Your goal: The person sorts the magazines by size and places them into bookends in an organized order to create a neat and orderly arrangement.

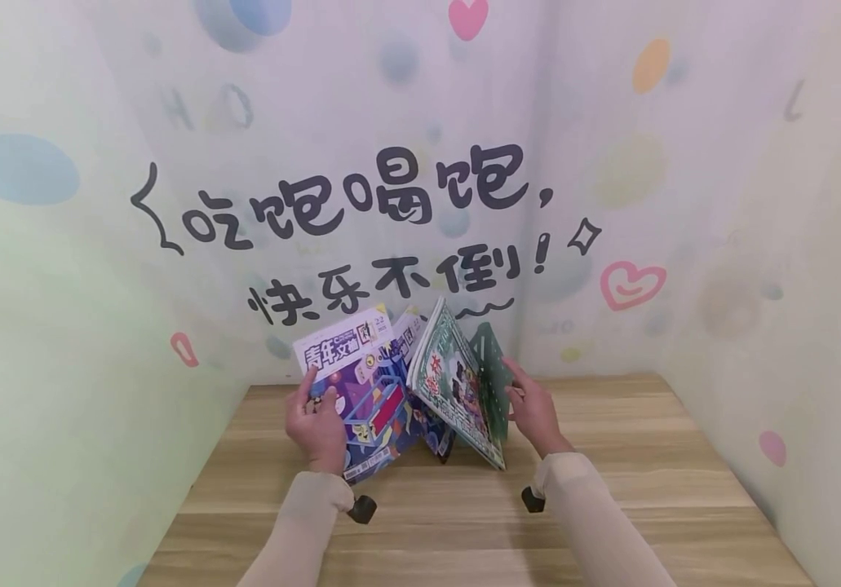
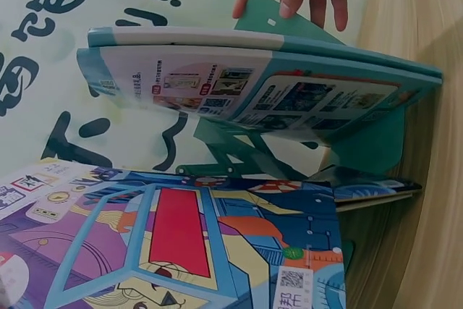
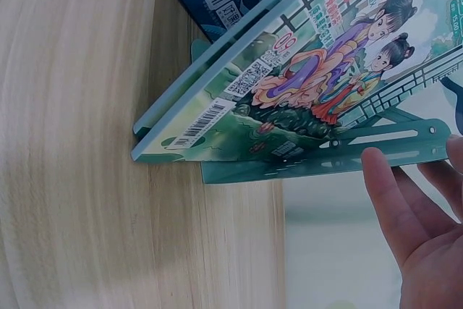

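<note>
My left hand [image 1: 320, 430] pinches the left edge of a purple magazine [image 1: 379, 403], its thumb on the front cover. That magazine stands tilted, with a second purple magazine [image 1: 435, 428] partly hidden behind it. To the right, two green-edged magazines [image 1: 457, 379] lean at a slant inside a green bookend [image 1: 492, 375]. Crossed slotted bars [image 2: 246, 153] of the bookend show between the magazines in the left wrist view. My right hand [image 1: 537, 412] holds the bookend's right plate [image 3: 325, 166] by its outer edge, with fingertips on the plate.
The wood-grain table [image 1: 449, 530] runs back to a pale wall [image 1: 684, 244] with coloured dots and black lettering. Side walls close in at left and right. A black wrist device [image 1: 363, 509] shows under the left sleeve, another [image 1: 533, 499] beside the right sleeve.
</note>
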Available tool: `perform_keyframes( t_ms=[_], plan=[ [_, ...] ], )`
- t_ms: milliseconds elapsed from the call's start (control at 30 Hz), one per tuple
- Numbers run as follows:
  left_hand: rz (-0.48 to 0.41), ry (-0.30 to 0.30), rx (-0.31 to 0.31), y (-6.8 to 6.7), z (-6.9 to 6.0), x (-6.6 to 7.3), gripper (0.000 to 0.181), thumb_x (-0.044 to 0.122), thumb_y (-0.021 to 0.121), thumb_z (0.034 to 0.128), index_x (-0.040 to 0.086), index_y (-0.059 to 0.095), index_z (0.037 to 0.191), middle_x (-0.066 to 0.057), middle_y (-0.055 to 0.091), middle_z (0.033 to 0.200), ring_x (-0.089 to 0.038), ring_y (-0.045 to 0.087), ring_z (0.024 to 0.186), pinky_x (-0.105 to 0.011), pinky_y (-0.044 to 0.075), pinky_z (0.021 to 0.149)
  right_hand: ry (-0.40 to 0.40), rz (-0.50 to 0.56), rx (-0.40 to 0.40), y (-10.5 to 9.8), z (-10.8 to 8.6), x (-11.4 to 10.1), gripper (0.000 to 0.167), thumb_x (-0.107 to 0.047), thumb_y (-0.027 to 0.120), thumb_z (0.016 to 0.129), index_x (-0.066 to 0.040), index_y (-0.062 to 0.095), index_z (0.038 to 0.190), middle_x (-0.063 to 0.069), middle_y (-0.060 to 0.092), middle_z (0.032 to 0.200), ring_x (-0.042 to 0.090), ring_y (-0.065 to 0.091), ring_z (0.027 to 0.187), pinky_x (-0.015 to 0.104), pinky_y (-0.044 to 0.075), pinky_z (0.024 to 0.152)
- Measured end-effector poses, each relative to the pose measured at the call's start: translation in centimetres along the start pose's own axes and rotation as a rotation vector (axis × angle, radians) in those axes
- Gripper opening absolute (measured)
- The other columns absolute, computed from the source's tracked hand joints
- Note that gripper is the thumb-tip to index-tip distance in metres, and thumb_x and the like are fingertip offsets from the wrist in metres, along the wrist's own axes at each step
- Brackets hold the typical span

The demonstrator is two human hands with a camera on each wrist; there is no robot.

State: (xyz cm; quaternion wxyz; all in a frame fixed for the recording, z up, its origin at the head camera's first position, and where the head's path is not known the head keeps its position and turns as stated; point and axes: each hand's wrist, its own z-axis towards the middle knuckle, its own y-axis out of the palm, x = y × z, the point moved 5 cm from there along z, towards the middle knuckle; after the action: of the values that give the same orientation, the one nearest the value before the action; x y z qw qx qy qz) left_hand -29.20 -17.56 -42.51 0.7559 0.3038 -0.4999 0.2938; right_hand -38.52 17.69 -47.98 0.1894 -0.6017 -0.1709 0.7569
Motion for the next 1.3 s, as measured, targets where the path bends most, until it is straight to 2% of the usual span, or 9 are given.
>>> perform_keyframes(
  t_ms=[167,333,567,667,867,1100,1300],
  plan=[
    [0.023,0.035,0.024,0.2,0.0,-0.4,0.038,0.006,0.074,0.0844,0.025,0.073,0.117,-0.001,0.056,0.095,-0.012,0.05,0.082,-0.011,0.048,0.061,-0.001,-0.003,-0.001,0.0,0.0,0.1,0.055,-0.007,0.051,0.101,-0.03,0.039,0.149,0.027,0.054,0.131,0.04,0.059,0.113,0.031,0.06,0.061],
    [0.057,0.092,0.035,0.4,0.1,-0.7,0.036,0.006,0.078,0.0805,0.023,0.075,0.112,-0.001,0.058,0.089,-0.011,0.043,0.07,-0.014,0.038,0.052,-0.002,-0.005,-0.004,0.1,0.1,0.2,0.056,-0.007,0.051,0.101,-0.031,0.038,0.15,0.026,0.054,0.131,0.039,0.059,0.113,0.032,0.06,0.063],
    [0.086,0.079,0.012,0.3,-0.1,-0.7,0.037,0.007,0.079,0.0798,0.022,0.075,0.113,-0.001,0.059,0.085,-0.011,0.042,0.062,-0.013,0.036,0.045,-0.003,-0.004,-0.007,0.1,0.1,0.2,0.056,-0.007,0.052,0.101,-0.032,0.039,0.149,0.025,0.054,0.131,0.039,0.059,0.113,0.031,0.06,0.062],
    [0.101,0.095,-0.001,0.4,-0.2,-0.7,0.038,0.005,0.079,0.0796,0.021,0.074,0.114,-0.002,0.059,0.082,-0.01,0.041,0.059,-0.013,0.035,0.044,0.0,0.005,-0.009,0.1,0.1,0.1,0.056,-0.007,0.051,0.101,-0.033,0.038,0.149,0.025,0.053,0.133,0.039,0.059,0.114,0.031,0.06,0.063],
    [0.12,0.133,-0.039,0.7,-0.3,-0.7,0.04,0.003,0.078,0.0804,0.019,0.073,0.116,-0.003,0.062,0.081,-0.009,0.042,0.057,-0.013,0.036,0.044,0.011,0.008,-0.014,0.1,0.0,0.1,0.056,-0.007,0.05,0.101,-0.032,0.038,0.15,0.026,0.052,0.135,0.04,0.058,0.115,0.032,0.06,0.064],
    [0.131,0.156,-0.056,1.1,-0.5,-0.7,0.04,0.002,0.078,0.0799,0.017,0.073,0.117,-0.009,0.07,0.092,-0.011,0.05,0.061,-0.01,0.042,0.05,0.008,0.006,-0.009,0.1,-0.1,0.1,0.056,-0.007,0.051,0.101,-0.032,0.039,0.149,0.025,0.052,0.135,0.04,0.058,0.115,0.032,0.06,0.064],
    [0.166,0.161,-0.08,1.7,-0.6,-1.1,0.042,0.003,0.079,0.08,0.016,0.072,0.119,-0.009,0.071,0.097,-0.013,0.053,0.065,-0.01,0.044,0.053,-0.002,0.007,-0.006,0.0,-0.1,0.0,0.056,-0.007,0.051,0.101,-0.031,0.039,0.149,0.025,0.052,0.135,0.04,0.058,0.115,0.032,0.06,0.064]
  ],
)
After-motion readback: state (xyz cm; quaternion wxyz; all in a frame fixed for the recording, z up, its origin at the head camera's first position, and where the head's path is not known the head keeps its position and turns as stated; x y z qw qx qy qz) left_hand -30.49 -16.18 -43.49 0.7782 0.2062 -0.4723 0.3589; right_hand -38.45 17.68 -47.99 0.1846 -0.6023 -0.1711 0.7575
